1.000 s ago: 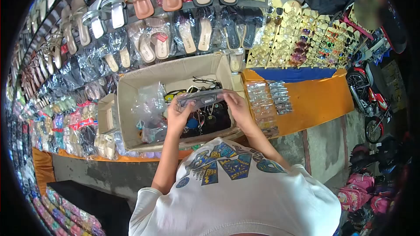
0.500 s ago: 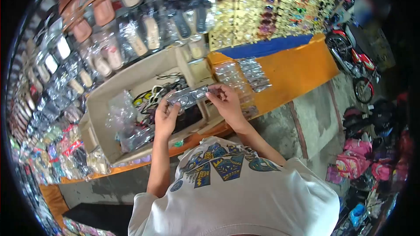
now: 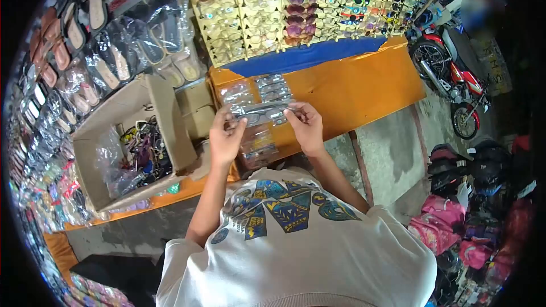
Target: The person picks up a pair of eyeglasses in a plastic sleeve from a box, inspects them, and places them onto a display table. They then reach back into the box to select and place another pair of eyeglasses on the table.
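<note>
A pair of glasses in a clear plastic sleeve (image 3: 263, 113) is stretched between both my hands. My left hand (image 3: 226, 133) pinches its left end and my right hand (image 3: 306, 127) pinches its right end. I hold it above two rows of similar wrapped glasses (image 3: 256, 115) lying on the orange-covered table (image 3: 352, 88). To the left stands an open cardboard box (image 3: 162, 116) with loose glasses and plastic bags inside.
A yellow rack of sunglasses (image 3: 296, 8) stands behind the table. Bagged sandals (image 3: 114, 57) hang at the upper left. A red motorcycle (image 3: 452, 85) is parked at right, with backpacks and helmets (image 3: 466, 216) on the ground below it.
Both hands carried the wrapped glasses from over the cardboard box to the right, and now hold them above the rows on the orange table. My view swung right too.
</note>
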The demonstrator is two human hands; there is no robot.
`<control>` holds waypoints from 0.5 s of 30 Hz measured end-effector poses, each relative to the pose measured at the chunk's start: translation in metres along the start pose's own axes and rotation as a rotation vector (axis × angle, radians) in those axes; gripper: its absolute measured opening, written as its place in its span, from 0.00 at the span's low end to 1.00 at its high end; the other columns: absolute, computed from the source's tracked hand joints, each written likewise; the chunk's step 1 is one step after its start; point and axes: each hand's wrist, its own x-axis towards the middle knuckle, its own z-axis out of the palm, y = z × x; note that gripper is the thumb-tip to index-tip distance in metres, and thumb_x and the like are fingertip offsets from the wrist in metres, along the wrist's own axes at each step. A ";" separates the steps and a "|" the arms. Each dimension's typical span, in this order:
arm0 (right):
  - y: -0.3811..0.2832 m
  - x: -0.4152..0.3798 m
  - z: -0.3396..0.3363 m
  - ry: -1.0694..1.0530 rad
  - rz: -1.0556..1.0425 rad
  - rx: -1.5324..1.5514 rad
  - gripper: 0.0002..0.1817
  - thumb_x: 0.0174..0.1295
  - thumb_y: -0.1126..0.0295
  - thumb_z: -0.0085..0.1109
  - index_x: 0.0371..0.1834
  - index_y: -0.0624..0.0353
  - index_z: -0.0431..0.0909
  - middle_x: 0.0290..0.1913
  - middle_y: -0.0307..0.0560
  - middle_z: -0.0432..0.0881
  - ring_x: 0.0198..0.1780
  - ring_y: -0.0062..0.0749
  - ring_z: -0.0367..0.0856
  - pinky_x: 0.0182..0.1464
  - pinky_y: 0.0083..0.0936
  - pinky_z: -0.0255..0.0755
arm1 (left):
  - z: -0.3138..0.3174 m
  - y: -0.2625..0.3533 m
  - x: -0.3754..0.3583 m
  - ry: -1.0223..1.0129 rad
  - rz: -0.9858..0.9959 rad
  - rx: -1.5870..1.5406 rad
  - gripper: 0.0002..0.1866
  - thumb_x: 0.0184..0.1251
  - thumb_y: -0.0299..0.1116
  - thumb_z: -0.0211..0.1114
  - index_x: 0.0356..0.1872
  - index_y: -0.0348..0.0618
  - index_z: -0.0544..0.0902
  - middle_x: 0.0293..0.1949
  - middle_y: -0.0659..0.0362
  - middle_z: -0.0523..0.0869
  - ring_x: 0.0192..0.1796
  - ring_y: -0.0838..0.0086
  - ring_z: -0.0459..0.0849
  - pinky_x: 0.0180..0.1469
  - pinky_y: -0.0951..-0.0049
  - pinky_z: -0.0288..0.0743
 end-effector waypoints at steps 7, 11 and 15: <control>0.134 0.038 -0.130 -0.007 0.137 -0.150 0.11 0.68 0.77 0.69 0.51 0.66 0.83 0.47 0.46 0.89 0.49 0.27 0.86 0.53 0.25 0.78 | 0.114 -0.117 -0.013 -0.086 -0.204 0.126 0.23 0.70 0.29 0.73 0.62 0.32 0.79 0.49 0.53 0.87 0.51 0.74 0.85 0.54 0.71 0.82; 0.202 0.044 -0.172 -0.098 0.247 -0.494 0.13 0.68 0.78 0.66 0.55 0.67 0.84 0.47 0.46 0.90 0.49 0.29 0.86 0.54 0.27 0.78 | 0.151 -0.171 -0.027 -0.231 -0.361 -0.005 0.27 0.71 0.34 0.72 0.65 0.29 0.77 0.52 0.49 0.89 0.52 0.67 0.87 0.58 0.68 0.80; 0.219 0.055 -0.185 -0.192 0.379 -0.588 0.17 0.66 0.75 0.66 0.58 0.65 0.85 0.49 0.48 0.90 0.49 0.31 0.87 0.56 0.28 0.79 | 0.180 -0.197 -0.034 -0.196 -0.506 -0.076 0.23 0.74 0.29 0.69 0.64 0.30 0.77 0.53 0.51 0.89 0.55 0.68 0.86 0.58 0.69 0.79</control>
